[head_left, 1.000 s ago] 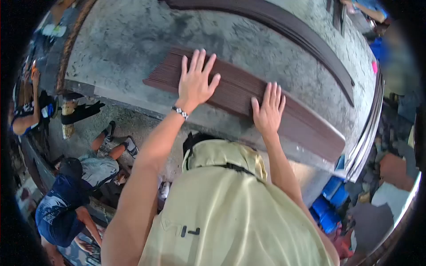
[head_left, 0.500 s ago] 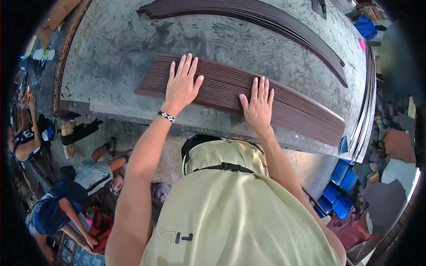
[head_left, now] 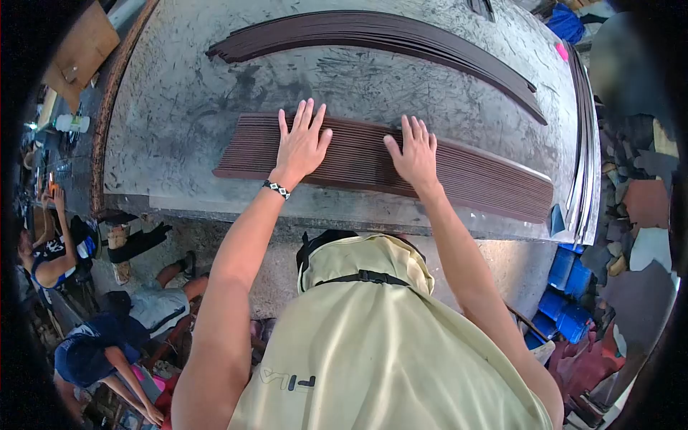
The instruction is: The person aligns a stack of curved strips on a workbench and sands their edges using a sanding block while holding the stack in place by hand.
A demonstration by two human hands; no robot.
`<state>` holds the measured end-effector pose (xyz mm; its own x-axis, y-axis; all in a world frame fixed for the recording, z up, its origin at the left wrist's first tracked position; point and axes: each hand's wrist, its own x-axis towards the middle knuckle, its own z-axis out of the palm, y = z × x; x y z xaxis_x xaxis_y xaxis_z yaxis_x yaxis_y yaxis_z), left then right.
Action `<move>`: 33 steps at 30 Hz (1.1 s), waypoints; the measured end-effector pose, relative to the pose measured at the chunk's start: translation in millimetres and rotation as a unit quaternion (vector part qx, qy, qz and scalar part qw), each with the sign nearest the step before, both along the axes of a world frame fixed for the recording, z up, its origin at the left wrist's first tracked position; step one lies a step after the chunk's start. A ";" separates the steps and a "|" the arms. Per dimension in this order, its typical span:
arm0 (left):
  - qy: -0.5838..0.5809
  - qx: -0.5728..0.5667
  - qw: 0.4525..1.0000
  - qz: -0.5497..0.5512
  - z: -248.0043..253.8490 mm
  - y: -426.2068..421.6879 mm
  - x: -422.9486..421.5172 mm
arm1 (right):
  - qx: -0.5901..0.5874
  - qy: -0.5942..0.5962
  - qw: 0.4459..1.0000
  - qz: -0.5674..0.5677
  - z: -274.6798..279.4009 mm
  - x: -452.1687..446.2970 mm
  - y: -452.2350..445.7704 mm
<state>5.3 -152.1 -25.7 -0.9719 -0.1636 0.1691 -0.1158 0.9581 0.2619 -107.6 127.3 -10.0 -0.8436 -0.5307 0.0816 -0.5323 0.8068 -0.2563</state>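
Observation:
A wide band of thin dark-brown strips (head_left: 358, 154), which look like leather, lies side by side across the worktable (head_left: 172, 136) in front of me. My left hand (head_left: 301, 143) rests flat on the left part of the band, fingers spread, their tips reaching past its far edge. On the middle of the band lies my right hand (head_left: 416, 156), palm down with the thumb apart. Neither hand grasps anything. Farther back, a curved bundle of similar dark strips (head_left: 373, 32) lies on the same table.
Long strips (head_left: 582, 136) hang over the table's right edge. Blue containers (head_left: 570, 276) and leather-like scraps (head_left: 645, 201) lie beyond it. At the lower left, one person (head_left: 100, 351) bends low; another person (head_left: 54, 261) works farther up. A cardboard piece (head_left: 82, 54) stands at upper left.
The camera view has tilted and shifted slightly. Both hands stay flat on the strips but have slid a little toward the far edge, the left fingertips now beyond it.

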 end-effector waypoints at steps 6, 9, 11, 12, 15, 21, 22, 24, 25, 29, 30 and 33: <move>0.051 0.026 0.998 0.024 -5.1 6.7 -18.5 | -0.055 0.045 0.997 0.041 0.1 -45.3 6.8; 0.108 0.042 0.993 0.004 -4.9 5.3 -18.1 | -0.049 0.004 0.998 0.048 7.4 -51.1 32.2; 0.081 0.031 0.996 0.019 -3.1 8.2 -19.6 | -0.027 -0.016 0.999 0.039 5.4 -50.4 55.1; 0.082 0.028 0.996 0.008 -3.0 6.2 -19.1 | -0.025 -0.023 0.999 0.040 6.1 -51.4 68.3; 0.060 0.032 0.997 -0.022 7.3 2.0 -23.7 | -0.020 0.019 0.999 0.030 8.7 -66.6 124.6; 0.063 -0.053 0.997 0.010 -8.7 4.9 -20.7 | 0.035 0.066 0.996 -0.052 17.5 -118.6 321.8; 0.049 -0.069 0.996 0.027 -12.5 0.4 -22.8 | 0.066 0.056 0.994 -0.066 27.1 -130.1 354.3; 0.015 -0.103 0.993 0.063 -22.1 0.8 -27.8 | 0.100 0.064 0.988 -0.104 30.9 -151.4 414.8; 0.024 -0.124 0.989 0.076 -23.6 11.0 -36.4 | 0.104 0.083 0.983 -0.127 25.0 -163.3 444.2; 0.040 -0.182 0.980 0.069 22.6 52.4 -62.6 | 0.035 0.089 0.985 -0.145 28.1 -190.8 496.1; -0.032 -0.163 0.978 0.124 42.0 74.4 -68.6 | 0.014 0.138 0.978 -0.157 18.7 -186.7 492.9; 0.003 -0.145 0.976 0.164 41.4 81.1 -68.7 | -0.014 0.069 0.988 -0.136 17.6 -180.1 452.7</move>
<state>-63.4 -71.0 15.7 -0.8744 -0.4096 0.2602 -0.4274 0.9040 -0.0133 -287.7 580.0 7.6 -0.9344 -0.2823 0.2172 -0.3288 0.9182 -0.2211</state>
